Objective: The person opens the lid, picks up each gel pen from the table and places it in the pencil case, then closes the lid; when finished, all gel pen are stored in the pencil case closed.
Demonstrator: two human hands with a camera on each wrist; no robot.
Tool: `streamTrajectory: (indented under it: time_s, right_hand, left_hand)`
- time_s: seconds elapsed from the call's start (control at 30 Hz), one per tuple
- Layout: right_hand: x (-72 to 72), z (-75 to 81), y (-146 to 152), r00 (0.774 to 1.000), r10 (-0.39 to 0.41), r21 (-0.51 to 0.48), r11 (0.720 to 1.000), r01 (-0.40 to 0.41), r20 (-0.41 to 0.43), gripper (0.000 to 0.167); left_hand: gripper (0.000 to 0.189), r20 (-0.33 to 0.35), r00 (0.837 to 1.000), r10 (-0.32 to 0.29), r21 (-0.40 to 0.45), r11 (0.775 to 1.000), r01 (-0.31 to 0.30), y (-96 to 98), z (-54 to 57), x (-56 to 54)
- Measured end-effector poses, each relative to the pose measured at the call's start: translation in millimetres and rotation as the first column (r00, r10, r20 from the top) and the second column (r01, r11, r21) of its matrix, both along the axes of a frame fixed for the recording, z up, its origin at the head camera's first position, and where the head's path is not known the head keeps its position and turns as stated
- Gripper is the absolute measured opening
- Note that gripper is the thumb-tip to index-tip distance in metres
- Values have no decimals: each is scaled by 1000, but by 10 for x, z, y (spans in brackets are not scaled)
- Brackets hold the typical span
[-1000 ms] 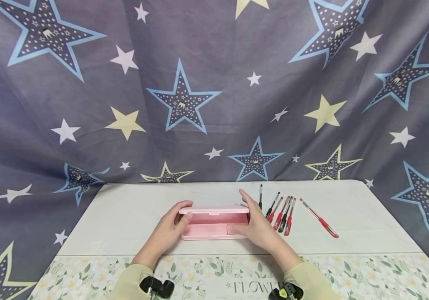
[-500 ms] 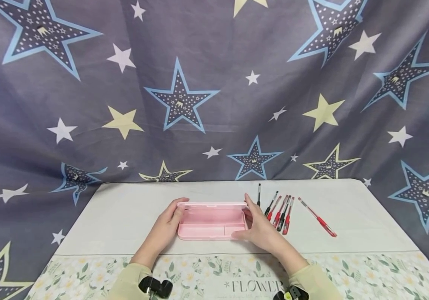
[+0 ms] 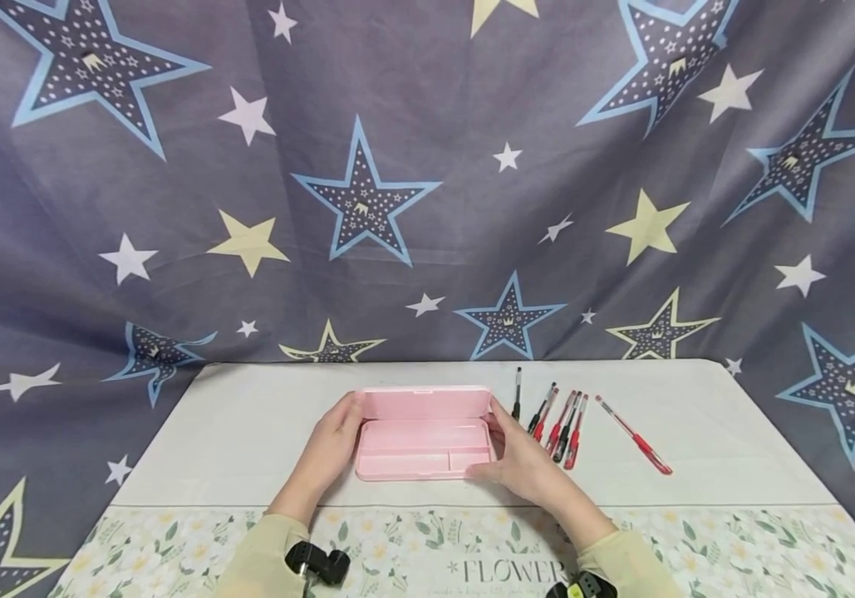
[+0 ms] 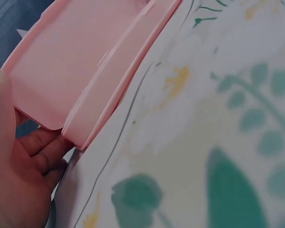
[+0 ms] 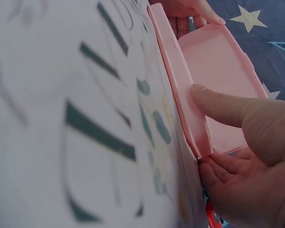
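A pink pencil case (image 3: 405,435) lies on the white part of the table with its lid (image 3: 427,404) tilted up at the back. Its inside shows one long compartment, with a narrow one and a small one along the front. My left hand (image 3: 328,444) holds the left end, the thumb against the lid's edge and the other fingers at the case's end in the left wrist view. My right hand (image 3: 523,458) grips the right end, the thumb (image 5: 218,104) on the front wall and the fingers curled at the side. No pen lies in the case.
Right of the case lie several red and black gel pens (image 3: 577,432) side by side. A single red pen (image 3: 634,435) lies apart, farther right. A flowered cloth (image 3: 726,540) covers the table's near part, and a starry curtain (image 3: 442,224) hangs behind.
The lid has swung up and back from partly lowered to nearly upright. My left hand has moved up with it, while my right hand has slid slightly along the case's right end.
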State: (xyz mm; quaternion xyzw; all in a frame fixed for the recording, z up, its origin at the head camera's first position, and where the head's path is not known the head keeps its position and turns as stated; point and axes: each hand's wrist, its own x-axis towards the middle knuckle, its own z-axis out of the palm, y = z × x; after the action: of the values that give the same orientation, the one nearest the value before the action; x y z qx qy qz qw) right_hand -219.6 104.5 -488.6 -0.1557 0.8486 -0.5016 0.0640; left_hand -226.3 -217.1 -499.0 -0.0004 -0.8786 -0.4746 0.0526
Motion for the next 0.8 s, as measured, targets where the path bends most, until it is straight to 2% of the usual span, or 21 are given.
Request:
streamTrajectory:
  time_s: [0.27,0.4,0.57,0.8]
  right_hand:
    - [0,0,9,999,-33,50,998,34,-9,122]
    - [8,-9,4,1000,-23,58,998,24,-6,120]
    - [17,-3,0,1000,-23,67,997,22,1,118]
    - [18,12,10,1000,-25,89,996,25,1,116]
  left_hand:
    - [71,-12,998,65,3,998,-65,12,-46,-138]
    - [62,-34,995,91,-10,996,-92,-3,-83,-181]
    - [42,-51,995,85,-2,996,-85,-14,-118,-214]
    - [44,-74,995,64,19,998,-63,-17,-133,-226]
